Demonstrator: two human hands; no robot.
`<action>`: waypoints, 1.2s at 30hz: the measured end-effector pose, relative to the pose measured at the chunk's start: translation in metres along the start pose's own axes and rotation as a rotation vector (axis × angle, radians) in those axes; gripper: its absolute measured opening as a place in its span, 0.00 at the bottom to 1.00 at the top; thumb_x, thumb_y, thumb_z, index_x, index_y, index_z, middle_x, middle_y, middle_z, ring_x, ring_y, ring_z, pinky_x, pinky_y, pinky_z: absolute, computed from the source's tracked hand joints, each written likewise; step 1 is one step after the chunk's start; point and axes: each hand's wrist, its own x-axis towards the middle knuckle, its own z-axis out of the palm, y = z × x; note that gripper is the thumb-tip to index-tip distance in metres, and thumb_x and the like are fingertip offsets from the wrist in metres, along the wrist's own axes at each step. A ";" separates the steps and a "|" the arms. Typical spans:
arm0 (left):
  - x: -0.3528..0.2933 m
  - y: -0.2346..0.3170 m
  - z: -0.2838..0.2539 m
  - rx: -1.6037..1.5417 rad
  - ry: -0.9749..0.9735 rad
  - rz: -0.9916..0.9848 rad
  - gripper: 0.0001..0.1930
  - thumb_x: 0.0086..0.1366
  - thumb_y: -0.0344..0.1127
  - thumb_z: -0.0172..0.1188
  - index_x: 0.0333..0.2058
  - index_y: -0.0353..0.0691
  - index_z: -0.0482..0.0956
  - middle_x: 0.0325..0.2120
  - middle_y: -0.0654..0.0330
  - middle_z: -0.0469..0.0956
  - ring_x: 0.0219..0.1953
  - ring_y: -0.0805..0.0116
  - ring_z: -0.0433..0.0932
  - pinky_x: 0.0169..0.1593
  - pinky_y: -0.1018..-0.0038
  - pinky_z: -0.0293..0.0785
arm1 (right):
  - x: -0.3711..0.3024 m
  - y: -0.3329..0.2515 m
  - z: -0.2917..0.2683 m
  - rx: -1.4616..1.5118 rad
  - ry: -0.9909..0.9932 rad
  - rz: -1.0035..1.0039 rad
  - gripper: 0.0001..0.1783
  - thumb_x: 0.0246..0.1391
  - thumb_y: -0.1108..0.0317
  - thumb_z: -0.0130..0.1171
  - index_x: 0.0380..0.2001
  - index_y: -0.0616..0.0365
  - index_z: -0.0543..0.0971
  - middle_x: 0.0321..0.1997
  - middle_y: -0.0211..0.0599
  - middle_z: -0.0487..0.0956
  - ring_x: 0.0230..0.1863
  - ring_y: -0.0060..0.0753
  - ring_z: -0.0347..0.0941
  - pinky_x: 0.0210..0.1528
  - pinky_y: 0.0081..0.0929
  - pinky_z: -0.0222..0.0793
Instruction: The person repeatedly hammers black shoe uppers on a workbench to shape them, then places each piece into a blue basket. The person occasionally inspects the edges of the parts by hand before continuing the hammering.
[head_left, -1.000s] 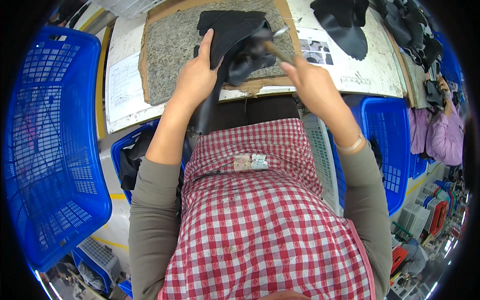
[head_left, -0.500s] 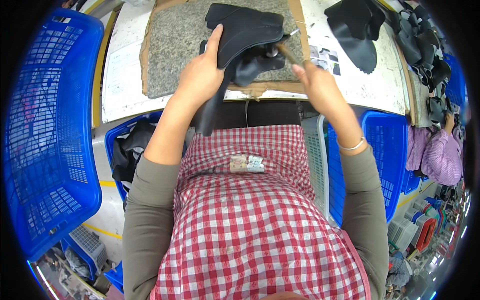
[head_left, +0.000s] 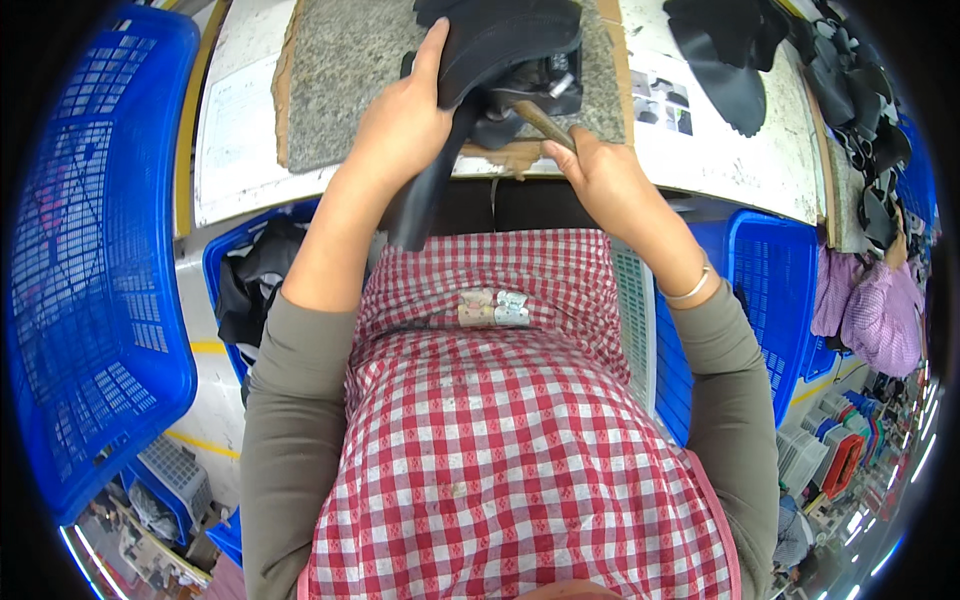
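A black leather boot upper (head_left: 510, 40) lies over a dark form on the grey stone-like slab (head_left: 340, 90), with a long flap hanging past the table's front edge. My left hand (head_left: 405, 130) grips the upper's left side, its index finger stretched along the leather and its other fingers mostly hidden. Below the upper's right part, my right hand (head_left: 610, 180) is closed round the wooden handle (head_left: 545, 125) of what looks like a hammer. The tool's head is mostly hidden among the black folds. A small white piece (head_left: 562, 86) shows on the dark form beside it.
More black uppers (head_left: 715, 50) lie on the white table (head_left: 690, 165) at right, near a printed photo sheet (head_left: 662, 100). Blue crates (head_left: 150, 340) stand at left and right (head_left: 770, 290). A bin of black pieces (head_left: 262, 275) is below the table. A co-worker's purple sleeve (head_left: 880, 315) shows far right.
My right hand has drawn the hammer down and leftward, toward the slab's near edge. My left hand stays on the upper. The whole view has shifted slightly.
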 end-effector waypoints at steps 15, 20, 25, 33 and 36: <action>0.004 0.000 -0.001 0.123 0.049 0.082 0.42 0.66 0.38 0.60 0.76 0.53 0.50 0.44 0.37 0.83 0.48 0.38 0.83 0.52 0.50 0.77 | 0.008 0.016 -0.020 -0.013 0.085 0.244 0.28 0.72 0.48 0.51 0.32 0.67 0.77 0.26 0.66 0.79 0.33 0.70 0.78 0.35 0.54 0.74; 0.003 0.000 0.001 0.084 0.046 0.042 0.37 0.72 0.44 0.58 0.75 0.57 0.51 0.50 0.35 0.80 0.54 0.36 0.79 0.57 0.52 0.75 | 0.002 0.029 -0.020 0.026 0.288 0.209 0.28 0.72 0.47 0.51 0.32 0.67 0.76 0.25 0.63 0.80 0.32 0.70 0.79 0.35 0.56 0.75; 0.006 0.001 -0.003 0.011 -0.010 0.025 0.34 0.75 0.43 0.56 0.75 0.60 0.52 0.55 0.37 0.78 0.58 0.36 0.77 0.61 0.53 0.73 | -0.001 0.026 -0.018 -0.012 0.135 0.199 0.28 0.73 0.47 0.49 0.34 0.66 0.75 0.24 0.62 0.80 0.31 0.69 0.79 0.34 0.55 0.74; 0.004 -0.011 -0.001 -0.103 0.148 0.171 0.34 0.73 0.48 0.58 0.73 0.51 0.59 0.52 0.42 0.82 0.53 0.41 0.81 0.58 0.56 0.75 | -0.003 0.073 -0.020 -0.035 0.407 0.292 0.26 0.72 0.46 0.48 0.41 0.61 0.76 0.26 0.60 0.81 0.33 0.69 0.80 0.36 0.56 0.74; -0.007 -0.020 -0.026 -0.441 0.106 0.004 0.34 0.72 0.55 0.58 0.68 0.40 0.67 0.48 0.47 0.84 0.49 0.51 0.84 0.56 0.63 0.77 | 0.017 0.086 0.001 -0.017 0.295 0.376 0.25 0.70 0.46 0.53 0.47 0.59 0.77 0.31 0.64 0.81 0.38 0.72 0.78 0.40 0.56 0.73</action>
